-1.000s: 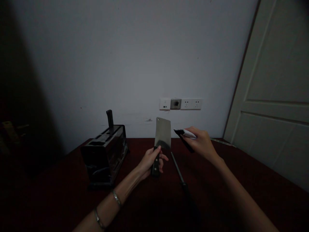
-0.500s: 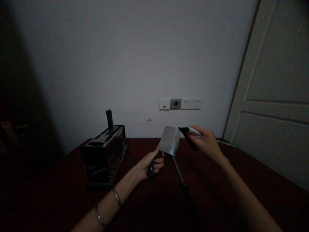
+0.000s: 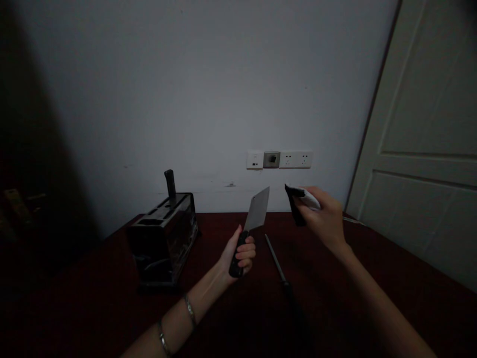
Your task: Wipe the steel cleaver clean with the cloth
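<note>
My left hand point(image 3: 238, 253) is wrapped round the black riveted handle of a cleaver point(image 3: 258, 209), whose broad steel blade points up and away from me. To its right, my right hand point(image 3: 324, 214) pinches a folded black-and-white cloth point(image 3: 303, 197), apart from the blade. Beneath and between both hands a sharpening steel point(image 3: 276, 259) lies on the dark red table point(image 3: 227, 318), its dark handle towards me. On the left stands a black knife block point(image 3: 164, 243), with one black-handled tool point(image 3: 170, 183) upright in a slot.
A pale wall point(image 3: 208, 99) rises behind the table's far edge and carries a row of sockets and a switch point(image 3: 279, 159). At the right is a panelled door point(image 3: 421, 179). The scene is dim, and the left side is very dark.
The cleaver has turned in my left hand's grip, so its blade looks narrower. My right hand has drawn the cloth away from the blade to the right.
</note>
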Tool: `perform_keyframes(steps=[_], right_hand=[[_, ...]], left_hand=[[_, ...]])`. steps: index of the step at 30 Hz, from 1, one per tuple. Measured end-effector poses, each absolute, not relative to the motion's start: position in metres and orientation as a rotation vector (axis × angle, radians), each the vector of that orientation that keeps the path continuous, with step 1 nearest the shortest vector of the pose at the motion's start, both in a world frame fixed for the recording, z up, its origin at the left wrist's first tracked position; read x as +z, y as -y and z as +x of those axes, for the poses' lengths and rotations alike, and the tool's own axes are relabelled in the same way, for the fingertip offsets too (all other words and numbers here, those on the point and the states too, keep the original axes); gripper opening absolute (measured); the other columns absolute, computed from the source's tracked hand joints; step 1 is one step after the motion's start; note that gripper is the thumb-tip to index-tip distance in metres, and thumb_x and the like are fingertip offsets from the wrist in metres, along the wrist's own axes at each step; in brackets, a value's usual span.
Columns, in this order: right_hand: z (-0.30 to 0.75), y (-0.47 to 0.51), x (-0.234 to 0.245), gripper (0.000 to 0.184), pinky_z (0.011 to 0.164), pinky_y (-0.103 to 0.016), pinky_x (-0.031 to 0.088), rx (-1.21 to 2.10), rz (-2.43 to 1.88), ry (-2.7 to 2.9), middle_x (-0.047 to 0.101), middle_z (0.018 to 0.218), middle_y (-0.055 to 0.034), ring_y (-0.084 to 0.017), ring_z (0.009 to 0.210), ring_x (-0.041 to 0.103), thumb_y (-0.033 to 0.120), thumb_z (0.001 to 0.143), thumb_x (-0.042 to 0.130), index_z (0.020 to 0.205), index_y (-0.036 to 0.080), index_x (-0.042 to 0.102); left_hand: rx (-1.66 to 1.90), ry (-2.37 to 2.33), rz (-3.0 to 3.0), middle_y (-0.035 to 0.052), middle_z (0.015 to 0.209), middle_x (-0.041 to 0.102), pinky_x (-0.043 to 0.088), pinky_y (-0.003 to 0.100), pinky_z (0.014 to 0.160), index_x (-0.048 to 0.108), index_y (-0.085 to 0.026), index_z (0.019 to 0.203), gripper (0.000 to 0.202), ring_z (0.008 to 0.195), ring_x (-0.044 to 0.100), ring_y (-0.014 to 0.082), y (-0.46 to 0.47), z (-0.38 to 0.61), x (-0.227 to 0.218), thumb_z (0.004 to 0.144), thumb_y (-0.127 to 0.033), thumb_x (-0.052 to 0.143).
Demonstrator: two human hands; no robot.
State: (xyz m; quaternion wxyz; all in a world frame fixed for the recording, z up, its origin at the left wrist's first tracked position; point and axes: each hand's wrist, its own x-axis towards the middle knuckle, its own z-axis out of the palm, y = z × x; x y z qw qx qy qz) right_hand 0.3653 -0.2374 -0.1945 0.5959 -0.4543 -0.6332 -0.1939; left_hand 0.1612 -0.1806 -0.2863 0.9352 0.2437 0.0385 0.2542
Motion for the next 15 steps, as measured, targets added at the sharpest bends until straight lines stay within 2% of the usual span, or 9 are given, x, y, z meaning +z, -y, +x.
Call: perform_keyframes(steps=[7,15], right_hand=[[0.336,0.226,-0.238,0.033,0.072,-0.035,0.045,-0.444,-0.727,1.802,0.063,0.088,-0.0062,-0.02,0.081,0.057,0.004,0.066,0.049,0.093,0.021,0.056],[0.311,0.211,-0.269,0.042,0.069,-0.036,0.047,-0.402,-0.587,2.05,0.064,0.097,-0.0085,-0.02,0.084,0.055,0.002,0.07,0.045,0.108,0.018,0.053]], left_hand=[[0.695,-0.088,0.348,-0.0091,0.038,0.025,0.018,0.009,0.027,0.039,-0.016,0.062,0.028,0.027,0.02,0.0014,0.181,0.158,-0.29,0.086,-0.03,0.043],[0.635,-0.036,0.165,-0.0064,0.033,0.032,0.023,0.008,0.025,0.035,-0.016,0.049,0.042,0.024,0.03,0.0004,0.186,0.161,-0.287,0.088,-0.034,0.037]])
